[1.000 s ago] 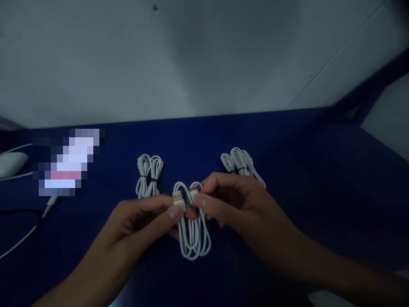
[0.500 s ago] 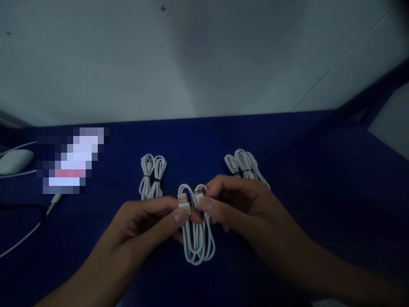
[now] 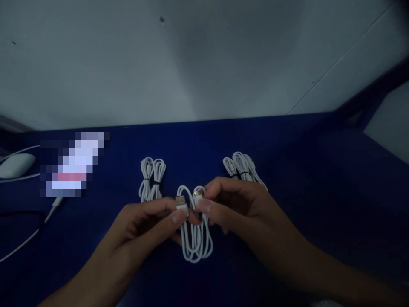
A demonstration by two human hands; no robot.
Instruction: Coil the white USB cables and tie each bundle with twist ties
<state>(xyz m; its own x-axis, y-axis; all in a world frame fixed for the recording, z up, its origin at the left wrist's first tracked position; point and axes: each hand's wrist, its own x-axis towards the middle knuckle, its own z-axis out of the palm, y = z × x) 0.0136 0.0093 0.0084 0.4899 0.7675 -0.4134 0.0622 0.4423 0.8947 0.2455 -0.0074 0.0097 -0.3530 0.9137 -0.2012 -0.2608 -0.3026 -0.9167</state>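
A coiled white USB cable (image 3: 195, 247) is held up between both hands, its loops hanging below the fingers. My left hand (image 3: 143, 230) pinches it just under a USB-A plug (image 3: 180, 204) that points upward. With thumb and index finger, my right hand (image 3: 236, 204) grips the cable's other white plug (image 3: 197, 196), whose metal end faces up. Behind the left fingers lie white cable bundles (image 3: 159, 171) fastened with black ties. More tied white cables (image 3: 240, 161) lie beyond my right hand, which hides their lower part.
Everything rests on a blue tabletop (image 3: 191, 145) against a pale wall (image 3: 191, 64). At the left are a blurred-out phone (image 3: 72, 164) with a white cord (image 3: 28, 239) plugged in, and a white rounded object (image 3: 18, 165) resembling a mouse.
Both hands keep their hold; the plugs have tilted slightly and the cable has shifted a little left. The background sits slightly lower, as the camera view has moved.
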